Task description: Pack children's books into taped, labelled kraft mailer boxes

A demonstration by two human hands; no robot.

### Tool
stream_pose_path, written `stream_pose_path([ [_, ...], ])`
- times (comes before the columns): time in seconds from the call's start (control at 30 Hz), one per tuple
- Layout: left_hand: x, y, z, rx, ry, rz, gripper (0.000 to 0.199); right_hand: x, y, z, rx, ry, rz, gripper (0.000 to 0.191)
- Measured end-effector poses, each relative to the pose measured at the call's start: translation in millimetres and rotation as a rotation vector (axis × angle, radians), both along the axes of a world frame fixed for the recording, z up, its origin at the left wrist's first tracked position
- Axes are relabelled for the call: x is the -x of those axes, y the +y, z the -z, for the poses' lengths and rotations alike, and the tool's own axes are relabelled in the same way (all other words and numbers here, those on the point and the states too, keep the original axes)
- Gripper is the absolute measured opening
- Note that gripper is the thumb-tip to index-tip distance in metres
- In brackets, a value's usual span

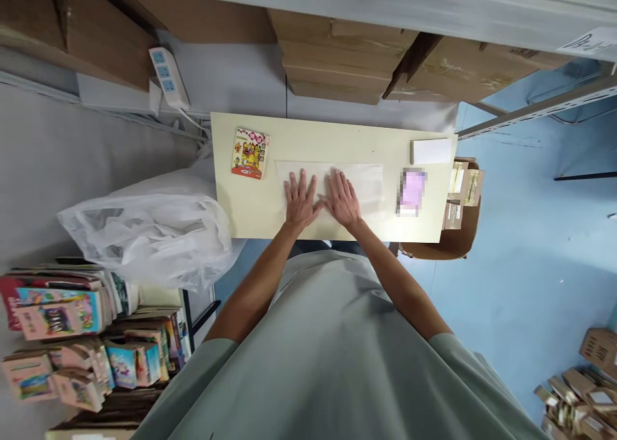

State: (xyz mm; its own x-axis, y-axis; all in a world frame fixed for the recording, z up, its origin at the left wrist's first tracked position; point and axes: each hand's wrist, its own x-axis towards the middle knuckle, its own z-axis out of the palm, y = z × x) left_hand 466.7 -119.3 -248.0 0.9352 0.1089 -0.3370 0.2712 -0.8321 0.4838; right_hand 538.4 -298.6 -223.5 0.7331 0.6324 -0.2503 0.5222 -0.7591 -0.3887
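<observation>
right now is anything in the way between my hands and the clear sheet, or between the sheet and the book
Nothing visible is in the way: your left hand and right hand already lie flat on the clear sheet. Nothing visible stands between its left edge and the book either.

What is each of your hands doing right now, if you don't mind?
Left hand: open, flat on the clear sheet.
Right hand: open, flat on it too.
</observation>
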Motion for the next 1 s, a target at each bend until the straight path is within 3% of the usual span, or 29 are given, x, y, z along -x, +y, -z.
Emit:
stream_pose_path([
  [0.1, 2.8, 5.3, -1.5, 0.033, -0.023, -0.022, 0.103, 3.1, -6.7, 11.5, -0.015, 0.051, 0.005, 0.081],
  [0.3, 7.7, 17.1, -4.3, 0.083, -0.052, -0.098, 0.104, -1.5, -90.5, 11.3, 0.045, 0.054, 0.144, 0.087],
  [0.43, 7.1, 18.6, -7.4, 0.088, -0.040, -0.095, 0.102, -0.2, -111.7, 9.8, 0.061, 0.047, 0.146, 0.088],
  [0.57, 7.7, 19.3, -14.1, 0.085, -0.035, -0.058, 0.102, 9.4, -89.5, 4.5, 0.061, 0.042, 0.197, 0.093],
  [0.7, 0.7, 34.9, -22.2, 0.061, -0.064, -0.065, 0.099, 21.5, -35.6, -4.4, 0.026, 0.081, 0.124, 0.093],
  [0.77, -9.1, 55.2, -25.3, 0.021, -0.089, -0.168, 0.095, 24.8, -5.6, -6.7, 0.001, 0.088, 0.072, 0.091],
  [0.87, -29.0, 102.1, -27.3, -0.047, -0.128, -0.419, 0.090, 25.1, 27.9, -4.4, -0.014, 0.086, 0.054, 0.090],
  [1.0, -50.5, 170.4, -22.0, -0.124, -0.089, -0.697, 0.091, 22.8, 41.0, 6.5, 0.010, 0.091, 0.134, 0.092],
])
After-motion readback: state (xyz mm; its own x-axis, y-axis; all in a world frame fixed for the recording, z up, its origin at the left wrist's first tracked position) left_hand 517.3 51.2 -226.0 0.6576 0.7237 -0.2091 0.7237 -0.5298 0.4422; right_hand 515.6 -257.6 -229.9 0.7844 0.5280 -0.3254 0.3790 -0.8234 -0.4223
